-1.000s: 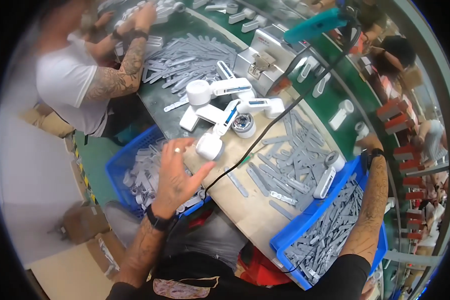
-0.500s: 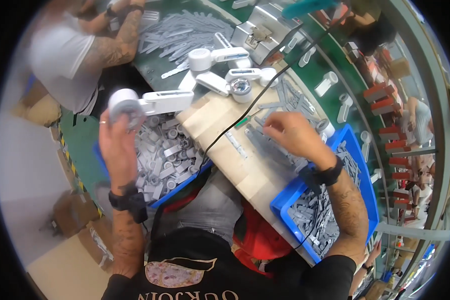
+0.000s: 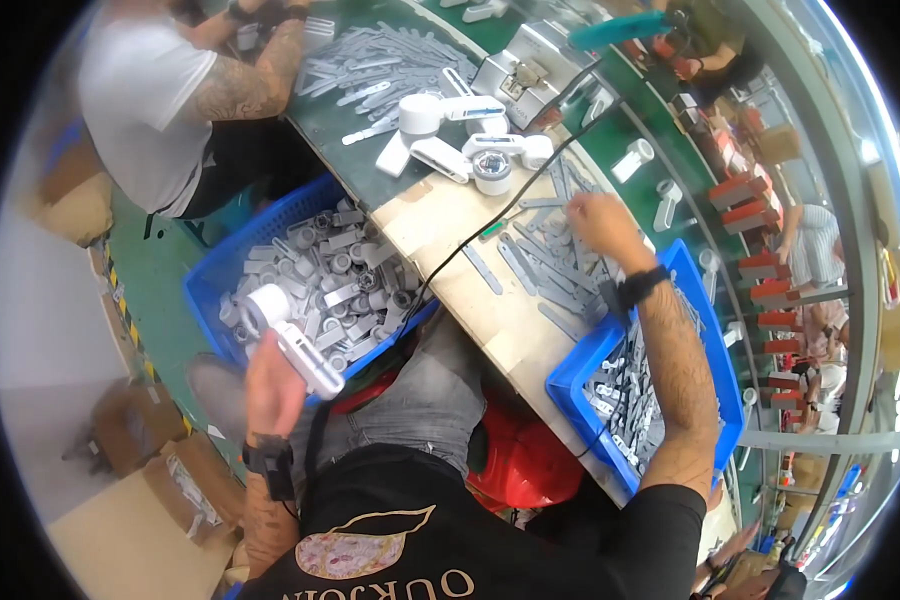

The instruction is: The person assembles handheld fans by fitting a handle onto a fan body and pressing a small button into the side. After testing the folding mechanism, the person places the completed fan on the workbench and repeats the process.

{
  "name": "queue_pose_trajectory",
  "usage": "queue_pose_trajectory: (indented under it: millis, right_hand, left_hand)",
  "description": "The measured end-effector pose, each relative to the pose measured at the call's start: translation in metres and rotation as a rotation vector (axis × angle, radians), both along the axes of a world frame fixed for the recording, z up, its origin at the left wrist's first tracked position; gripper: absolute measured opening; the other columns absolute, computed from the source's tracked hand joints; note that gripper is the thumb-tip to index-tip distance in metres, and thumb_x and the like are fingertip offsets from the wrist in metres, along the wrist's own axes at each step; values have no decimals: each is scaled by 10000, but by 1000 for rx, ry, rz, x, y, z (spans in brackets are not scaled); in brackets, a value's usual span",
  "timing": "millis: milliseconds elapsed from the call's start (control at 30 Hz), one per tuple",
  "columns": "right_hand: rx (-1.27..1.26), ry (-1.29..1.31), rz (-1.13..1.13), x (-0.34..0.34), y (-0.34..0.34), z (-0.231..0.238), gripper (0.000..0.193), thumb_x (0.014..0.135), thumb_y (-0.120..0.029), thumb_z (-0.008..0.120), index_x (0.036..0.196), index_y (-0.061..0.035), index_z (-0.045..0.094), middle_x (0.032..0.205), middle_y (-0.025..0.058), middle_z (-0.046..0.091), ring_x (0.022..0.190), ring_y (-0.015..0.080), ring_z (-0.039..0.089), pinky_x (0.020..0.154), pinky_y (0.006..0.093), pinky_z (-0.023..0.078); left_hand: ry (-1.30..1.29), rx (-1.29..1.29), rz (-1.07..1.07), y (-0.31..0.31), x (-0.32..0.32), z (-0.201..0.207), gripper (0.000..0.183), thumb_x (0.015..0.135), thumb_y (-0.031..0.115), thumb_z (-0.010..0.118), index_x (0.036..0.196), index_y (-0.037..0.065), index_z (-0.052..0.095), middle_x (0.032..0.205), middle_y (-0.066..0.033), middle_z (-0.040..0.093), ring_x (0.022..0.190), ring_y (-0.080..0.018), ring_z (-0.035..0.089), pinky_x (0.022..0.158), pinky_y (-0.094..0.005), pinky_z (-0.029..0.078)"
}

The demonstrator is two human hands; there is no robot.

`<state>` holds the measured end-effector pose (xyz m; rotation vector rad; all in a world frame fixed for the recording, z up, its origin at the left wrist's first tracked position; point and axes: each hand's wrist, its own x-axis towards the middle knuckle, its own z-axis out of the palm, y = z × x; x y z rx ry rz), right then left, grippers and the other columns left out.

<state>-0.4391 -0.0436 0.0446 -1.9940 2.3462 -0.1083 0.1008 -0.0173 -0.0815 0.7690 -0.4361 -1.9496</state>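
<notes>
My left hand [image 3: 272, 395] is closed around a white handheld piece [image 3: 310, 362] with a round head and a long handle, at the near edge of a blue basket. White round-headed parts [image 3: 345, 295] fill that basket. Over the right part of the worktable, my right hand [image 3: 610, 232] has its fingers curled together among loose grey flat strips [image 3: 530, 268]. Whatever lies between those fingertips is too small to make out. A green-handled tool [image 3: 493, 229] rests just left of the strips.
The blue basket [image 3: 198, 300] stands left of the table, and a blue bin [image 3: 568, 392] of grey strips at its right. A black cable [image 3: 462, 243] crosses the tabletop. Assembled white pieces [image 3: 420, 116] and a metal fixture [image 3: 522, 72] sit farther back. A co-worker [image 3: 150, 100] sits at upper left.
My left hand has come down and nearer to me, and the white piece's handle now slants downward. My right hand has moved slightly away from me and right. The view has shifted a little.
</notes>
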Motion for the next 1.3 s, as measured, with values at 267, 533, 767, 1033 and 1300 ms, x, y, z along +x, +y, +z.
queue_pose_trajectory:
  millis: [267,533,767,1033,1300]
  right_hand:
    - [57,-45,-195,-40,-61,-28,235,822,-275,732,904,-61,783,897,175,771,859,370,745,816,442,589]
    - [-203,54,-202,-37,-26,-3,299,927,-276,661,999,4,735,957,256,736,920,446,716,800,506,558]
    - [-314,-425,102,209,99,86,319,917,-22,729,1235,0,731,882,57,718,796,130,661,766,285,535]
    - [-424,-820,50,311,131,17,331,849,41,815,1167,-15,738,871,88,697,697,135,639,616,254,483]
    - [-512,-607,146,309,134,5,405,800,68,827,1186,-23,748,1004,107,656,732,174,629,648,292,525]
  left_hand:
    - [-188,76,-163,24,-48,49,590,1020,212,497,1556,3,363,1163,-185,683,862,-236,704,795,-355,577]
    - [-18,-7,-232,30,-61,67,498,1089,232,512,1508,-22,423,1146,-136,643,1001,-250,636,924,-410,520]
    - [184,-110,-241,27,-72,66,790,879,254,575,1581,-5,321,1205,-87,560,1093,-228,552,1008,-384,442]
    - [153,-192,-318,45,-92,66,705,900,202,525,1547,6,324,1278,-83,515,1189,-205,513,1083,-376,371]
    - [79,-232,-319,49,-97,76,625,970,107,495,1556,18,297,1284,-60,475,1153,-169,486,1021,-333,412]
